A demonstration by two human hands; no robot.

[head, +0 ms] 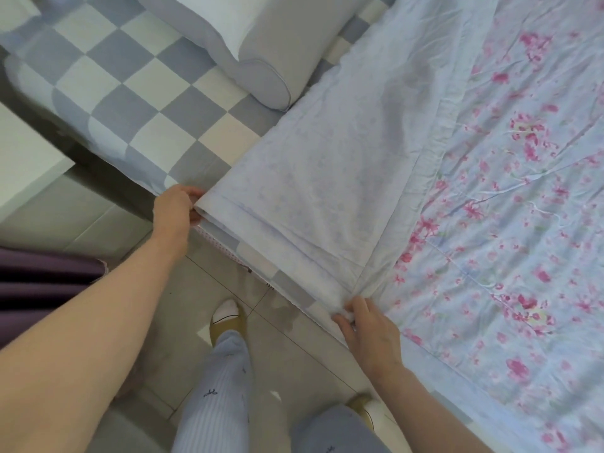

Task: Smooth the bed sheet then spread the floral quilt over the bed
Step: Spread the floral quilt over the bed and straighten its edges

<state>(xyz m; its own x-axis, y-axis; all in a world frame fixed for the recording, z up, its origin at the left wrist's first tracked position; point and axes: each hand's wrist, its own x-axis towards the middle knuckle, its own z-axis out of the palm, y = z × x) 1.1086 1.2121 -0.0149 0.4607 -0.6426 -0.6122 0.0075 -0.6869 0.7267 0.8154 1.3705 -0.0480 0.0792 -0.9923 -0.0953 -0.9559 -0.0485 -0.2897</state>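
The floral quilt [510, 204], pale blue with pink flowers, lies over the right part of the bed. Its top end is folded back, showing the pale underside [327, 178]. My left hand [175, 209] grips the folded edge's corner at the side of the bed. My right hand [369, 328] pinches the quilt's edge where the fold meets the floral face. The grey and white checked bed sheet [130, 93] covers the mattress to the left of the quilt.
A grey pillow [261, 50] lies on the sheet at the head of the bed. A white cabinet [23, 158] stands at the left. My legs and slippered feet [228, 318] stand on the tiled floor beside the bed.
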